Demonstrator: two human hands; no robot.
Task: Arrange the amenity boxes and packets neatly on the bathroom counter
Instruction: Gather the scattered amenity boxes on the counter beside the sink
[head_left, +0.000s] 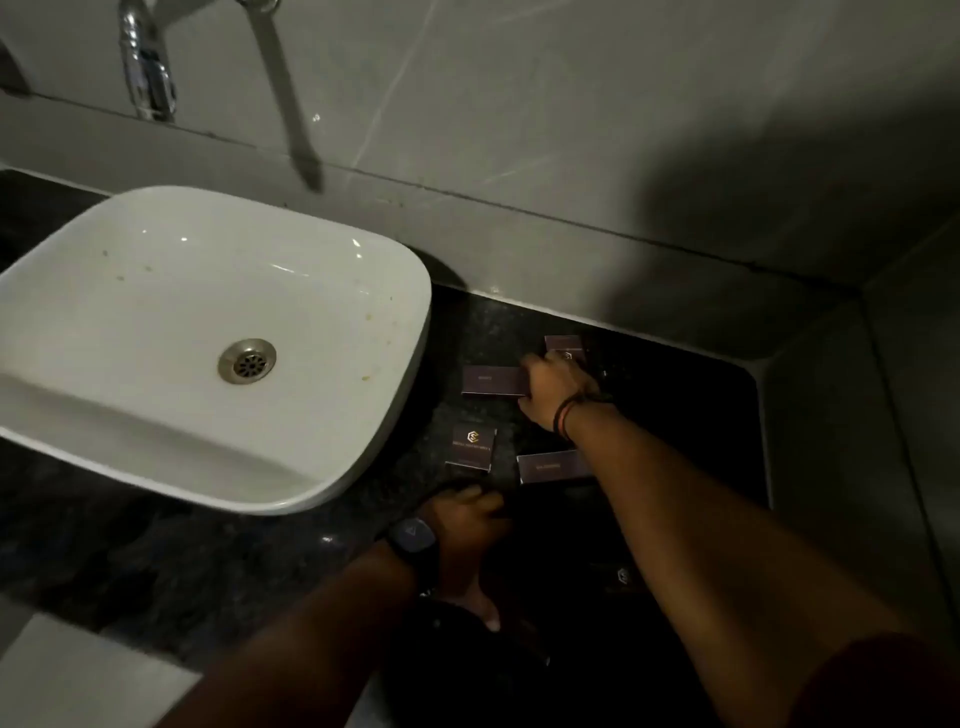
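Several dark purple amenity boxes lie on the black stone counter (322, 525) right of the sink. My right hand (558, 387) reaches in palm down, with fingers and thumb closed around the right end of a long box (491, 380). Just behind the hand, another box (563, 343) peeks out. Nearer me sit a square box with a gold logo (471, 447) and a second long box (550, 466), partly under my right forearm. My left hand (467, 512), a watch on its wrist, rests curled on the counter in deep shadow; I cannot make out whether it holds anything.
A white vessel sink (363, 291) fills the left of the counter, with a chrome tap (148, 78) above it. Grey tiled walls close off the back and right. A faint logo of another packet (623, 576) shows in the dark near corner.
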